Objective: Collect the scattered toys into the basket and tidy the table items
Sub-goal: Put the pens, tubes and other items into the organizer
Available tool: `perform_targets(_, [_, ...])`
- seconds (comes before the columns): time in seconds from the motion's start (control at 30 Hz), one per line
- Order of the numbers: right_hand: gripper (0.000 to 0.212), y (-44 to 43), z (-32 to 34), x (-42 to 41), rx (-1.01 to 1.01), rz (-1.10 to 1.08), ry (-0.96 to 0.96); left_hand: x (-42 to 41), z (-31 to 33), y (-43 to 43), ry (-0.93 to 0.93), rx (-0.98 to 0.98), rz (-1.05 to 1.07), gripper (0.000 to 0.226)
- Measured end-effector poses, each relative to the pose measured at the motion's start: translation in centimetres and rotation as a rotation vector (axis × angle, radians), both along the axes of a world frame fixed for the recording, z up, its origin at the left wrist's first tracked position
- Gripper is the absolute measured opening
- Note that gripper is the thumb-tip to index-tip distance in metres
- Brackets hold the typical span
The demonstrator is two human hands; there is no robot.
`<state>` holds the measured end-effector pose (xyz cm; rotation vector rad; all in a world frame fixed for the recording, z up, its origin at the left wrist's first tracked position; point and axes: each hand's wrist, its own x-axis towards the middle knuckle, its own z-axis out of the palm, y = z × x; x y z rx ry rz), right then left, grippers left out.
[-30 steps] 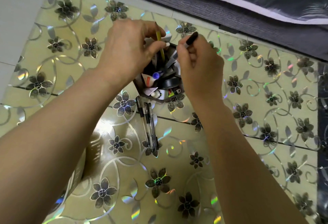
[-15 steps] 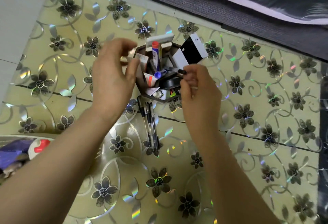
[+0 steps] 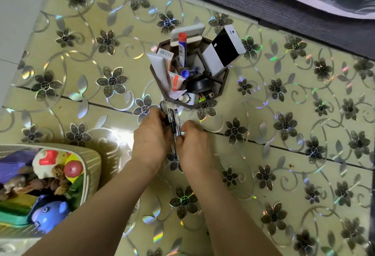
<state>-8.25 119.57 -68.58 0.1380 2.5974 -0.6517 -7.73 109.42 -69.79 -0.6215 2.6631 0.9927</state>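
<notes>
Pens (image 3: pixel 172 120) lay bunched side by side on the surface (image 3: pixel 233 154), running from six to twelve o'clock, their tops just short of the dark organizer (image 3: pixel 221 85) at twelve o'clock of the hands. The left hand (image 3: pixel 151 141) closed on the bunch from nine o'clock and the right hand (image 3: pixel 194 147) from three o'clock. The fingers (image 3: pixel 185 127) of both were curled in and clamped on the barrels, and the pens' lower ends were hidden between the hands. The basket (image 3: pixel 92 166) sat at eight o'clock of the view, well apart from the hands and heaped with toys (image 3: pixel 50 211), so the collecting looked done and the step in hand was tidying the table items. The organizer was crowded with tubes (image 3: pixel 160 67) and a phone (image 3: pixel 223 51) leaning toward one o'clock. The next move likely called for lifting the bunch as one, turning it upright and threading it into a free compartment without knocking the phone or dropping a pen.
</notes>
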Motion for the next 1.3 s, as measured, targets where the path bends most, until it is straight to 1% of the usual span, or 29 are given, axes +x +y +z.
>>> perform_targets(0.07, [0.016, -0.3, -0.2, -0.1, 0.076, 0.013, -0.009, -0.2, 0.1, 0.1, -0.017, -0.018, -0.022, 0.027])
perform_targets(0.17, [0.012, -0.7, -0.3, -0.2, 0.139, 0.022, -0.050, -0.7, 0.2, 0.2, -0.071, -0.057, -0.028, 0.033])
perform_targets(0.23, [0.010, -0.5, 0.0, -0.2, 0.125, 0.005, -0.067, -1.1, 0.3, 0.2, -0.082, -0.102, -0.049, 0.030])
perform_targets(0.3, [0.013, 0.4, 0.8, 0.0, 0.090, 0.013, -0.053, -1.3, 0.2, 0.2, -0.082, -0.119, -0.069, 0.027])
perform_targets(0.4, [0.013, 2.7, 3.1, 0.3, 0.029, 0.001, 0.041, -1.2, 0.7, -0.6, -0.099, -0.136, -0.042, 0.029])
perform_targets(0.43, [0.011, 3.6, 4.1, 0.2, -0.003, -0.027, 0.099, -1.2, 1.1, -1.1, -0.107, -0.143, -0.035, 0.028])
perform_targets(0.5, [0.012, 5.1, 6.6, -0.5, -0.062, -0.105, 0.278, -1.2, 2.3, -2.2, -0.109, -0.131, -0.007, 0.024])
perform_targets(0.53, [0.012, 5.7, 8.1, -1.3, -0.113, -0.147, 0.387, -1.3, 3.1, -2.8, -0.088, -0.113, 0.027, 0.024])
perform_targets(0.6, [0.011, 6.3, 10.9, -3.3, -0.321, -0.248, 0.554, -1.7, 4.8, -4.0, 0.033, -0.058, 0.109, 0.025])
perform_targets(0.67, [0.003, 6.2, 12.6, -5.8, -0.528, -0.312, 0.628, -2.6, 6.9, -4.9, 0.201, 0.024, 0.180, 0.021])
perform_targets(0.7, [0.004, 5.7, 13.0, -7.0, -0.555, -0.298, 0.662, -3.2, 8.2, -5.3, 0.277, 0.071, 0.201, 0.018])
perform_targets(0.73, [0.008, 5.3, 13.0, -8.3, -0.538, -0.256, 0.697, -4.0, 9.5, -5.4, 0.352, 0.126, 0.211, 0.020])
perform_targets(0.8, [0.011, 4.2, 11.9, -10.5, -0.447, -0.155, 0.743, -5.6, 11.9, -5.5, 0.491, 0.240, 0.214, 0.028])
perform_targets(0.83, [0.013, 3.7, 11.1, -11.3, -0.398, -0.107, 0.743, -6.3, 12.8, -5.4, 0.547, 0.277, 0.208, 0.029])
perform_targets(0.9, [0.013, 3.0, 9.1, -12.5, -0.327, -0.025, 0.671, -7.7, 14.3, -5.1, 0.616, 0.309, 0.186, 0.025])
perform_targets(0.97, [0.012, 2.4, 7.6, -12.8, -0.272, 0.030, 0.558, -8.8, 15.4, -4.7, 0.648, 0.347, 0.151, 0.022])
perform_targets(1.03, [0.011, 1.9, 6.8, -13.0, -0.209, 0.026, 0.481, -9.8, 16.0, -4.2, 0.658, 0.359, 0.089, 0.028])
perform_targets(1.07, [0.014, 1.8, 6.6, -13.1, -0.188, 0.002, 0.452, -10.2, 16.2, -3.8, 0.653, 0.345, 0.052, 0.032])
perform_targets(1.13, [0.031, 1.4, 6.7, -13.2, -0.172, -0.029, 0.427, -10.8, 16.1, -2.8, 0.610, 0.291, -0.028, 0.034])
perform_targets(1.17, [0.032, 1.3, 6.9, -13.1, -0.175, -0.028, 0.421, -11.1, 15.8, -2.4, 0.578, 0.262, -0.068, 0.031])
perform_targets(1.2, [0.025, 1.3, 7.0, -13.0, -0.189, -0.025, 0.420, -11.4, 15.4, -1.9, 0.546, 0.236, -0.105, 0.028])
perform_targets(1.23, [0.012, 1.4, 7.2, -12.9, -0.203, -0.029, 0.418, -11.6, 14.9, -1.6, 0.519, 0.209, -0.137, 0.025])
perform_targets(1.27, [0.009, 1.6, 7.4, -12.7, -0.224, -0.037, 0.425, -11.8, 14.4, -1.3, 0.494, 0.190, -0.165, 0.022])
perform_targets(1.3, [0.017, 1.8, 7.7, -12.5, -0.250, -0.059, 0.439, -11.9, 13.9, -1.1, 0.468, 0.182, -0.195, 0.019])
